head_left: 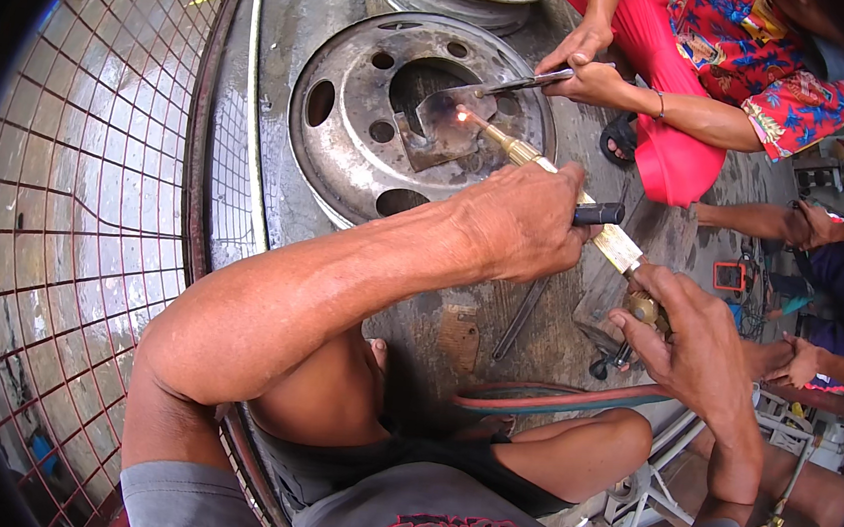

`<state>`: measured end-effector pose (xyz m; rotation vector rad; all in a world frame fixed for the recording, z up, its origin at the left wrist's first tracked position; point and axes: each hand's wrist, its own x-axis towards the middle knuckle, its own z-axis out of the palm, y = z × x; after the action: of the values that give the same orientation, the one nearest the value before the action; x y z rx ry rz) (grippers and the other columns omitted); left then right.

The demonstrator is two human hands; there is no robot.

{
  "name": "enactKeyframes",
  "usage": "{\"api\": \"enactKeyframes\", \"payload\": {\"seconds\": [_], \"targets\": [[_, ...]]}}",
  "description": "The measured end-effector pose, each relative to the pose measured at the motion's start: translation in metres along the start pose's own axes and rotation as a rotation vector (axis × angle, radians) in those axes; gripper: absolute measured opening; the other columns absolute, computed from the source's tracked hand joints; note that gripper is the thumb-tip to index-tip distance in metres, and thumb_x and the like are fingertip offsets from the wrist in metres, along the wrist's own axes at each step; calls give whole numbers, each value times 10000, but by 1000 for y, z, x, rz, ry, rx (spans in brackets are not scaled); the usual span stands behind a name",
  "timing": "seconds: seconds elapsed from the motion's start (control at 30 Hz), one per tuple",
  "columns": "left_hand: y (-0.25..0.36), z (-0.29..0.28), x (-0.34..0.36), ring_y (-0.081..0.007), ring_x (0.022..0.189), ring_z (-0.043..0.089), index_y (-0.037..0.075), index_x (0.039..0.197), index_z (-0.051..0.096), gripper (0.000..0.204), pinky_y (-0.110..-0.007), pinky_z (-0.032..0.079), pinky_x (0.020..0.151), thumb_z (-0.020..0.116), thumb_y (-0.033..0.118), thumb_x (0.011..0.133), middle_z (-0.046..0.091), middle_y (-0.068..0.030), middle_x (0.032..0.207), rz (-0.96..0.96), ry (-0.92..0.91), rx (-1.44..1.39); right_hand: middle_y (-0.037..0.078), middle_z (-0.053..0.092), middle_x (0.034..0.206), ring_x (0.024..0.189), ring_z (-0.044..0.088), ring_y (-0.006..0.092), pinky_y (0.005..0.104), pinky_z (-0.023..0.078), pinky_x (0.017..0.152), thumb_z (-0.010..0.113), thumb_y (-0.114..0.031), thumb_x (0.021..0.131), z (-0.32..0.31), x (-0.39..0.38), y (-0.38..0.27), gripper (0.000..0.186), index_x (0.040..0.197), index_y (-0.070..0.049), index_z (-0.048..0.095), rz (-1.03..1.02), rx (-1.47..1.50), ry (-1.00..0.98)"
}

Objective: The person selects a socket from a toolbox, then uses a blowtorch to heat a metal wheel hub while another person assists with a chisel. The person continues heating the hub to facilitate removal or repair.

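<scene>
My left hand (526,222) is closed round the body of a gas torch (616,248), with a dark cylinder (599,215) sticking out beside the fist. At the torch's rear, my right hand (691,347) has its fingers and thumb wrapped about the brass valve end (647,311). The brass nozzle (520,150) points up and left, a small bright flame (462,113) at its tip. That flame meets a notched, flat metal plate (443,137) lying over a steel wheel rim (336,161). A co-worker's hands (589,72) grip pliers (528,80) that reach the plate's upper edge.
Red and green hoses (561,400) run beneath my right arm. A metal bar (521,317) lies on the ground before my legs. Another wheel rim (465,6) stands beyond. Wire mesh fencing (86,204) lines the left. Other people sit at the right.
</scene>
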<state>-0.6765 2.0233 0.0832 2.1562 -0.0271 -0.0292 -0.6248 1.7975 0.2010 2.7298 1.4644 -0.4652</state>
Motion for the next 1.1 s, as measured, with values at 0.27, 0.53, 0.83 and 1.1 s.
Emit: {"api": "enactKeyframes", "payload": {"seconds": [0.27,0.53,0.83,1.1], "targets": [[-1,-3,0,-523,919,692,-78,1199,540,480,-571,523,833,617,363,1027,688,-340,848,7,-11,-5,176,661,896,753,677,424,499,527,656,788,-229,903,0,1,0,411,1254,-92,623,-30,-88,16],[1,-7,3,-531,934,687,-76,1207,530,478,-576,520,839,621,356,1026,691,-342,872,-16,-30,-21,173,651,915,763,672,435,511,526,662,779,-203,895,-8,5,-1,416,1262,-84,622,-37,-164,-11],[0,-4,5,-539,959,684,-80,1188,521,465,-580,524,848,636,336,1014,693,-350,886,-1,-68,3,174,627,903,746,659,436,512,521,644,744,-167,884,3,1,7,407,1262,-83,619,-36,-149,-7],[1,-1,6,-544,928,689,-91,1204,517,477,-582,535,831,639,326,1006,690,-350,851,-11,-74,22,178,627,910,768,660,437,509,523,656,730,-151,875,6,-1,10,443,1297,-78,616,-34,-133,-19]]}}
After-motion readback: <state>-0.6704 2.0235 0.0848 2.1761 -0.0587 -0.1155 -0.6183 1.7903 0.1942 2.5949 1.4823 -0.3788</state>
